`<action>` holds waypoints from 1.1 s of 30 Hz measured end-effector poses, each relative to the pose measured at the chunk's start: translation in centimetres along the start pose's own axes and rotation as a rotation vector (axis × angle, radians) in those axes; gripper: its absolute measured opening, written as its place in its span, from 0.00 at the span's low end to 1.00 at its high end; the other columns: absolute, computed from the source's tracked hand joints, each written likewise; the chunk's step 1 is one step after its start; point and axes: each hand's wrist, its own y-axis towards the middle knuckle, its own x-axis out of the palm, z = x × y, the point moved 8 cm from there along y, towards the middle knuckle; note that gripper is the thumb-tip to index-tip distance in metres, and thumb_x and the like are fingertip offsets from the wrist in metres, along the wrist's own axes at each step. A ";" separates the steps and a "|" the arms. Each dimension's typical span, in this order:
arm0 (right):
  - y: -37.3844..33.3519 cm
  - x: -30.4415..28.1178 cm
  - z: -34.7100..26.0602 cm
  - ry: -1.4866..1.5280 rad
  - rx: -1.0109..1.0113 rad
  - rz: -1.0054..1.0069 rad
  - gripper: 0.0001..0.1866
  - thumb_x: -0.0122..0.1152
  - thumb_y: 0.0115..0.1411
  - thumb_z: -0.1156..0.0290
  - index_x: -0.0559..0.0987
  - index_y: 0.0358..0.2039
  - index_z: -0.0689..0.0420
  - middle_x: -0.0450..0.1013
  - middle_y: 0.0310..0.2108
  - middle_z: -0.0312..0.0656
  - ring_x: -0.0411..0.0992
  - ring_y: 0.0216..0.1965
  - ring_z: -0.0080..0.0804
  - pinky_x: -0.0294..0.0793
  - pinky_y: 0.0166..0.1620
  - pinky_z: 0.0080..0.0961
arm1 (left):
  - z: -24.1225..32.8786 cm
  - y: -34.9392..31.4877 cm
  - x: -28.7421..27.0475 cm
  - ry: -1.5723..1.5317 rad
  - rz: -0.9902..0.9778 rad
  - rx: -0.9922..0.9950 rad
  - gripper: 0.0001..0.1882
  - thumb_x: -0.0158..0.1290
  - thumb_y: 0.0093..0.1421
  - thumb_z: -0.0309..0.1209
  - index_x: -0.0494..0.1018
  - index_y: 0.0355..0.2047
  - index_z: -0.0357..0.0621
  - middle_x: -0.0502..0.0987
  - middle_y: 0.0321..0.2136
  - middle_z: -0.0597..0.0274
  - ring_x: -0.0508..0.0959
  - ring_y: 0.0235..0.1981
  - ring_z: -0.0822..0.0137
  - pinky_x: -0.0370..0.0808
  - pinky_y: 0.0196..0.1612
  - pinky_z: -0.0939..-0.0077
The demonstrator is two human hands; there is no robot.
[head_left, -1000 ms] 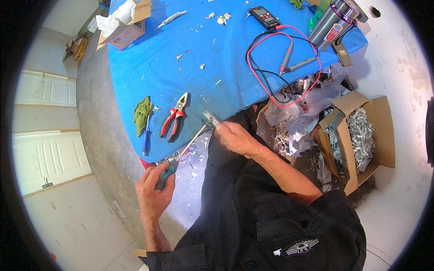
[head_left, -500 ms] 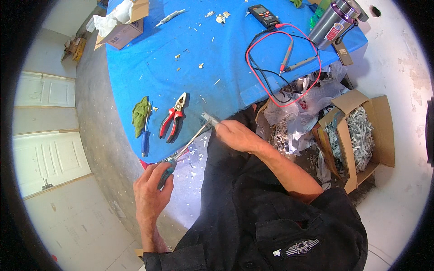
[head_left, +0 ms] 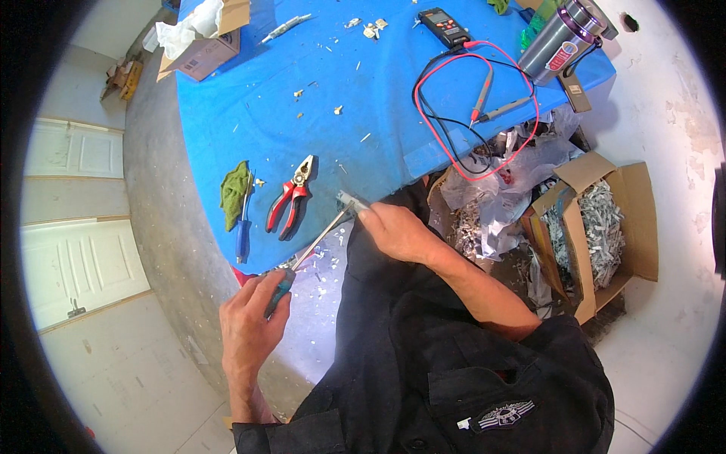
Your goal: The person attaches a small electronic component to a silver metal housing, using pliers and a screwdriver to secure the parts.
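My left hand (head_left: 253,325) is wrapped round the teal handle of a screwdriver (head_left: 322,239). Its long shaft slants up to the right, and the tip meets a small pale grey part (head_left: 350,201) at the table's near edge. My right hand (head_left: 397,231) pinches that part, its far end sticking out past the fingers; its exact kind is too small to tell. Red-and-black combination pliers (head_left: 290,200) lie on the blue cloth just left of the part. Beside them are a blue-handled screwdriver (head_left: 243,240) and a crumpled green cloth (head_left: 234,198).
A blue-covered table (head_left: 302,136) carries scattered pale fragments. At its far right are a multimeter (head_left: 445,29) with red and black leads and a steel thermos (head_left: 558,47). A cardboard box (head_left: 200,59) stands far left. Right of me, another box (head_left: 639,219) holds shredded paper.
My left hand and the screwdriver handle have shifted very slightly left and down. The right hand keeps its hold on the grey part, almost unmoved.
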 end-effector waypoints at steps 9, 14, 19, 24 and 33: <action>0.6 0.4 0.3 0.036 0.004 -0.062 0.27 0.48 0.75 0.53 0.77 0.33 0.67 0.75 0.32 0.67 0.75 0.38 0.70 0.72 0.39 0.56 | -4.2 -0.6 1.9 -0.162 0.053 -0.052 0.17 0.67 0.54 0.23 0.82 0.46 0.39 0.85 0.34 0.51 0.85 0.32 0.61 0.80 0.37 0.69; 0.9 0.3 0.1 0.124 -0.009 -0.118 0.26 0.48 0.75 0.55 0.77 0.33 0.68 0.73 0.31 0.67 0.74 0.36 0.69 0.71 0.37 0.53 | -7.3 -1.1 3.6 -0.318 0.011 -0.108 0.18 0.67 0.55 0.24 0.82 0.48 0.36 0.84 0.30 0.58 0.81 0.31 0.73 0.77 0.35 0.75; 0.9 0.3 0.2 0.086 -0.037 -0.099 0.25 0.49 0.75 0.55 0.77 0.33 0.67 0.73 0.31 0.67 0.74 0.36 0.69 0.71 0.37 0.53 | -9.1 -1.6 5.1 -0.559 -0.033 -0.304 0.17 0.67 0.57 0.25 0.82 0.48 0.33 0.81 0.28 0.67 0.75 0.28 0.78 0.72 0.33 0.80; 0.6 0.2 0.2 0.043 -0.016 -0.036 0.26 0.50 0.74 0.54 0.78 0.33 0.67 0.75 0.32 0.66 0.75 0.38 0.70 0.72 0.39 0.55 | -6.6 -1.1 3.4 -0.421 0.009 -0.210 0.18 0.67 0.56 0.24 0.82 0.47 0.36 0.83 0.29 0.62 0.79 0.30 0.74 0.75 0.35 0.78; 0.5 0.2 0.3 -0.002 0.028 -0.025 0.26 0.52 0.73 0.52 0.80 0.35 0.67 0.77 0.33 0.67 0.76 0.39 0.70 0.73 0.42 0.58 | -2.0 -1.2 1.0 -0.147 0.057 -0.074 0.16 0.67 0.54 0.22 0.82 0.45 0.38 0.85 0.35 0.49 0.86 0.33 0.59 0.80 0.38 0.69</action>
